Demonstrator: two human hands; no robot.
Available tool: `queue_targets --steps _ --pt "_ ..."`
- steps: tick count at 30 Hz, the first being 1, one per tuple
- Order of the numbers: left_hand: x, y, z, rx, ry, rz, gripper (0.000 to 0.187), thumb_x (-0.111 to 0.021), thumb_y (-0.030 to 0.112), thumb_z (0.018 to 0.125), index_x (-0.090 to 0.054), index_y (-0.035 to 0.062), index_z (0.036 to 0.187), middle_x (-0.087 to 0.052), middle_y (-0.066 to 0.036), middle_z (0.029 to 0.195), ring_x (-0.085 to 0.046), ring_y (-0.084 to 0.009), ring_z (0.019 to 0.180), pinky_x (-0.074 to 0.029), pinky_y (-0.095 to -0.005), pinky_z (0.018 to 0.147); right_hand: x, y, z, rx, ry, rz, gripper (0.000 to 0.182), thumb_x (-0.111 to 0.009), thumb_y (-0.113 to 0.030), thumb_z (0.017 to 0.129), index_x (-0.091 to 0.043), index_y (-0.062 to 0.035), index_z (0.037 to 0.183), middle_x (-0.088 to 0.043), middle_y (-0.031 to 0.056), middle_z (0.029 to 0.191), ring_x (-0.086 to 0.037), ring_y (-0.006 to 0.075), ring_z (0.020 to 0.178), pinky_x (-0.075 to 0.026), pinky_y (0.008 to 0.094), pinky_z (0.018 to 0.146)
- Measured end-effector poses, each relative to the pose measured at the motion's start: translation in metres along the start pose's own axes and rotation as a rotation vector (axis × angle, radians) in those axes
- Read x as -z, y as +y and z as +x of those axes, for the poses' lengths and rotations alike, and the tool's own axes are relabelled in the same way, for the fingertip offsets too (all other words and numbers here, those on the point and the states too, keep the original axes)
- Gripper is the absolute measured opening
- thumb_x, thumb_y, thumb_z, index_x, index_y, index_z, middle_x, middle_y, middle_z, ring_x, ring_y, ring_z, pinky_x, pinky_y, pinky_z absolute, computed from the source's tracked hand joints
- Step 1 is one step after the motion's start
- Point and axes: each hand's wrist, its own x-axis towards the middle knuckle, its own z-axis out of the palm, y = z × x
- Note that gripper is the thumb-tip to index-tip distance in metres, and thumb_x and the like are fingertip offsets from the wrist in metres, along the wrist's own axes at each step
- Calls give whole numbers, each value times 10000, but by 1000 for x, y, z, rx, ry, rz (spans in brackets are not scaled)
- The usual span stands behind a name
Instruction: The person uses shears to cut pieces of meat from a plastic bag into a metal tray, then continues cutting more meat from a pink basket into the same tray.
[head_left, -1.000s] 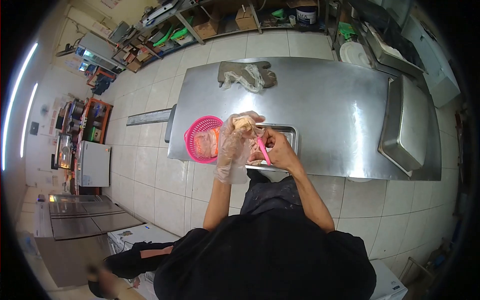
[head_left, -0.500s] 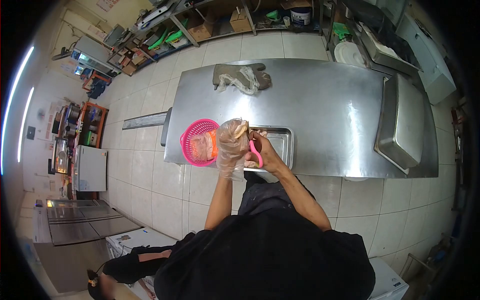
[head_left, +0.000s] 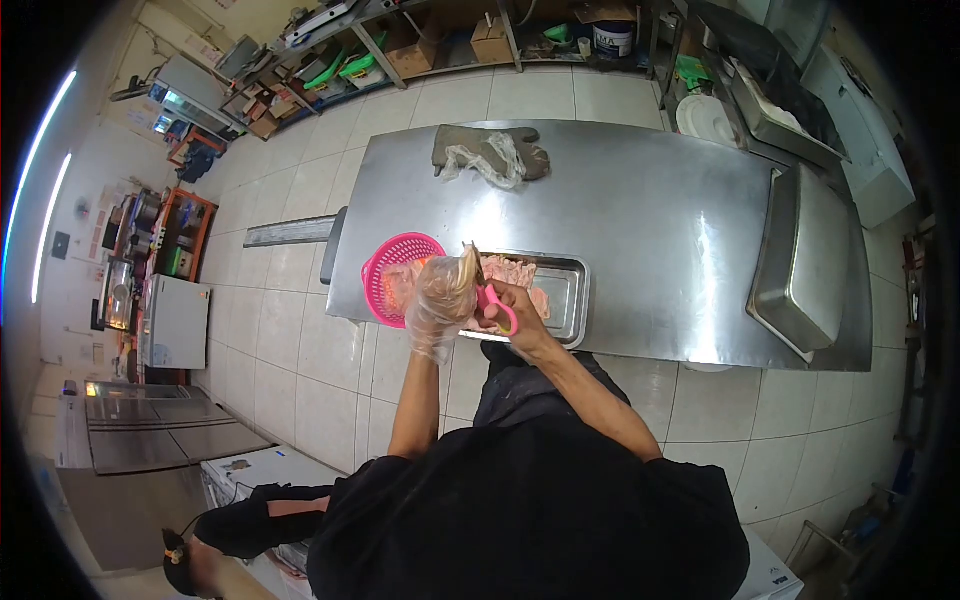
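While standing at a stainless-steel table (head_left: 640, 220), working between a metal tray (head_left: 570, 305) of raw meat (head_left: 510, 268) and a pink basket (head_left: 378, 268). Clutching, in the plastic-gloved left hand (head_left: 438, 300), a pale meat piece (head_left: 465, 272) beside the basket; gripping, in the curled, bare right hand (head_left: 522, 312), pink-handled scissors (head_left: 491, 297) close by it

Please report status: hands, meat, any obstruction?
Gloved left hand holding pale piece; right hand on pink-handled scissors. Meat pieces in metal tray. Pink basket beside left hand.
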Motion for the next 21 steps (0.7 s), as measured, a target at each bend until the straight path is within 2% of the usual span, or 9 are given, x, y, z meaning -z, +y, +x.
queue_targets --steps 6,9,12,13,16,18,21 --pt "13 3 13 58 -143 -91 474 -571 122 707 -518 -8 1160 -563 -89 870 -564 -261 814 -440 -391 760 -11 -5 1 -12 24 155 246 -709 -219 795 -538 -52 854 -560 -20 735 -520 40 630 -409 174 562" --pt "28 11 26 -143 -139 275 465 -566 147 721 -516 -12 1156 -566 -90 837 -563 -254 796 -441 -370 736 -7 -3 0 0 74 136 255 -726 -208 781 -534 -53 845 -573 -11 741 -536 47 633 -428 177 572" --pt "34 9 36 -97 -80 176 476 -584 181 705 -523 -15 1134 -548 -52 726 -559 -185 676 -443 -310 665 0 -7 -4 -56 84 72 253 -733 -171 769 -530 -55 865 -584 -8 751 -556 55 654 -452 182 588" --pt "32 10 37 -57 -81 125 392 -606 196 696 -570 28 1049 -539 -46 694 -552 -191 644 -442 -324 644 -3 -10 -5 -54 101 70 247 -732 -149 767 -527 -57 871 -585 -8 752 -561 57 660 -457 183 592" --pt "16 5 26 53 -200 -55 363 -569 215 754 -533 12 1053 -552 -77 747 -559 -247 731 -430 -359 697 -12 -16 -2 -31 134 125 212 -715 -77 768 -516 -65 842 -601 14 760 -584 74 692 -479 193 635" --pt "13 4 25 41 -189 -54 320 -588 216 747 -546 29 1004 -554 -75 741 -559 -247 723 -430 -361 693 -12 -19 3 -31 155 192 209 -714 -62 766 -513 -62 825 -613 29 771 -591 82 711 -482 198 654" --pt "26 10 35 17 -90 -116 246 -602 224 757 -561 52 928 -557 -73 734 -555 -254 698 -430 -365 679 -4 -20 -2 4 101 85 193 -704 -74 780 -523 -49 843 -623 42 812 -595 90 736 -488 210 682"
